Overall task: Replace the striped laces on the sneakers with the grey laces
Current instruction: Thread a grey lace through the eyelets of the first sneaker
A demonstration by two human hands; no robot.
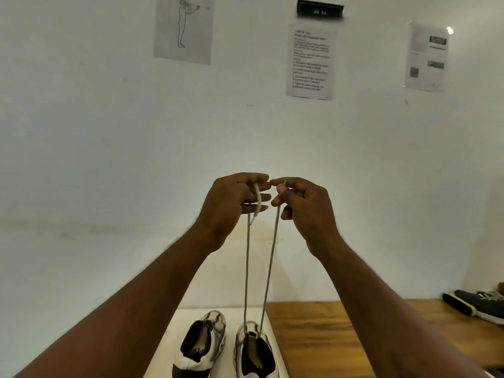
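Note:
Two white-and-dark sneakers stand side by side on a white sheet (275, 347) at the bottom: the left sneaker (203, 345) and the right sneaker (255, 350). A grey lace (270, 268) rises in two taut strands from the front of the right sneaker up to my hands. My left hand (231, 205) pinches one end, whose tip curls down over the fingers. My right hand (302, 205) pinches the other end. Both hands are raised in front of the wall, fingertips almost touching. No striped lace is visible.
A wooden table (327, 339) lies to the right of the white sheet. At the far right edge lie a dark sneaker (482, 306) and a black brush (458, 304). Paper sheets (311, 61) hang on the white wall ahead.

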